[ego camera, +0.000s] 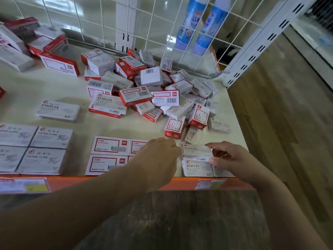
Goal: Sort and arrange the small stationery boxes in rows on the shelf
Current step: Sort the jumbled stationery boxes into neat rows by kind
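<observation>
Right hand [229, 157] pinches a staples box [196, 150], long axis left-right, at the shelf [63, 83] front right; left hand [158, 156], fingers loose, touches its left end.

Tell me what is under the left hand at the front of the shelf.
The left hand covers the right part of the red-bordered boxes laid flat in rows. Their left halves show; whatever lies beneath the palm is hidden.
</observation>
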Demonstrator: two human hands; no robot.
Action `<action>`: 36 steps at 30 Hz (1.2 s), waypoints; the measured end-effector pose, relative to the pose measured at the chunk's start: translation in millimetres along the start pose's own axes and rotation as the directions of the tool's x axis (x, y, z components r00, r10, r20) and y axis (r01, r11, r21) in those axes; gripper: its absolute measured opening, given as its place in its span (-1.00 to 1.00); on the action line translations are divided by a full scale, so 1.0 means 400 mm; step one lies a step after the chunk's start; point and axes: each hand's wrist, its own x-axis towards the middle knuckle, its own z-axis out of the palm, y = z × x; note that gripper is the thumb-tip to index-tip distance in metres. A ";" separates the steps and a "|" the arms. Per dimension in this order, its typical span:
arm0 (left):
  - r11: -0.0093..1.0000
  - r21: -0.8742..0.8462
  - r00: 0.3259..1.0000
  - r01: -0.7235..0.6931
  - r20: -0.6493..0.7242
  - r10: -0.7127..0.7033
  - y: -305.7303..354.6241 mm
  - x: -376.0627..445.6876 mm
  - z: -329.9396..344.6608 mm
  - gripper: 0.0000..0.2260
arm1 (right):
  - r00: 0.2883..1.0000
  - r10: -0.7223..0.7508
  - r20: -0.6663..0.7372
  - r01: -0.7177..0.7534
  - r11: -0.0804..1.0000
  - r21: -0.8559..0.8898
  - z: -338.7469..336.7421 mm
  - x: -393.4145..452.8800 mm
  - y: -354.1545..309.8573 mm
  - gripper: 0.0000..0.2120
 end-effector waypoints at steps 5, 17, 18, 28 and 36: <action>1.000 -0.002 1.000 -0.012 -0.022 0.012 -0.001 0.013 0.005 -0.65 | 0.997 -0.007 -0.072 0.004 0.999 -0.042 -0.001 0.019 0.011 -0.67; 0.999 0.022 1.000 -0.024 -0.019 0.024 0.005 0.033 0.013 -0.62 | 0.999 -0.020 -0.038 0.015 0.992 -0.126 0.003 0.047 0.028 -0.92; 0.999 0.022 1.000 -0.023 -0.020 0.024 0.007 0.033 0.014 -0.62 | 0.999 -0.012 -0.048 0.006 0.992 -0.128 0.008 0.048 0.030 -0.95; 1.000 -0.013 1.000 -0.007 -0.008 0.007 0.022 0.041 0.022 -0.61 | 0.999 0.024 -0.038 -0.027 0.996 -0.090 0.018 0.051 0.024 -0.83; 0.998 -0.059 0.999 -0.002 0.033 0.004 0.024 0.043 0.023 -0.60 | 0.999 0.031 -0.032 -0.032 0.998 -0.052 0.018 0.049 0.017 -0.95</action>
